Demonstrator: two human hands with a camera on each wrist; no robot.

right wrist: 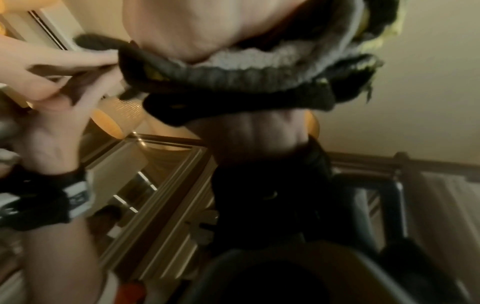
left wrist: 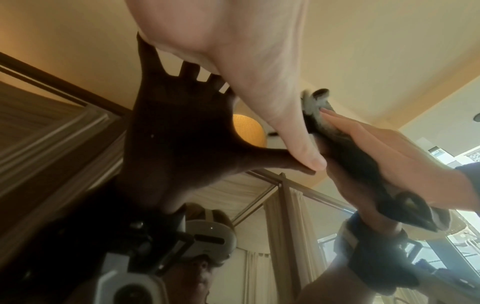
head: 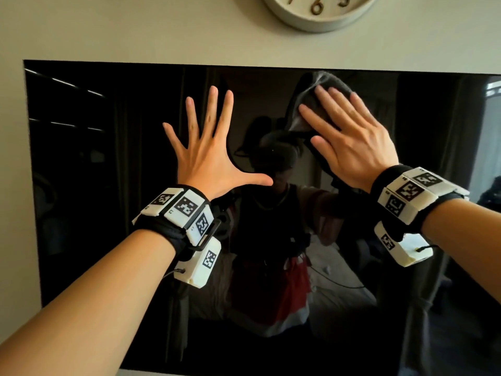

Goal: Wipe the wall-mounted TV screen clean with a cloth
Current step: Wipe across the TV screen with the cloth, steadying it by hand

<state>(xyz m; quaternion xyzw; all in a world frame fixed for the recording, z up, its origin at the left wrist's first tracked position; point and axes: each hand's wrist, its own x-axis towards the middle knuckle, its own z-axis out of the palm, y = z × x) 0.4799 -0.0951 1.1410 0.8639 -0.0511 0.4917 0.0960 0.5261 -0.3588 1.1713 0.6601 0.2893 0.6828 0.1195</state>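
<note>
The black wall-mounted TV screen (head: 81, 185) fills most of the head view and mirrors the room. My right hand (head: 349, 139) lies flat with straight fingers on a dark grey cloth (head: 306, 104), pressing it against the upper middle of the glass. Most of the cloth is hidden under the palm; its ribbed edge (right wrist: 233, 82) shows in the right wrist view and its side (left wrist: 348, 152) in the left wrist view. My left hand (head: 206, 147) is spread wide with its palm flat on the screen, just left of the cloth, its thumb tip (left wrist: 311, 160) touching the glass.
A round wall clock (head: 320, 12) hangs on the beige wall (head: 135, 28) above the TV's top edge. The screen's left edge (head: 27, 158) and bottom edge meet bare wall. Bare glass extends to the left, right and below my hands.
</note>
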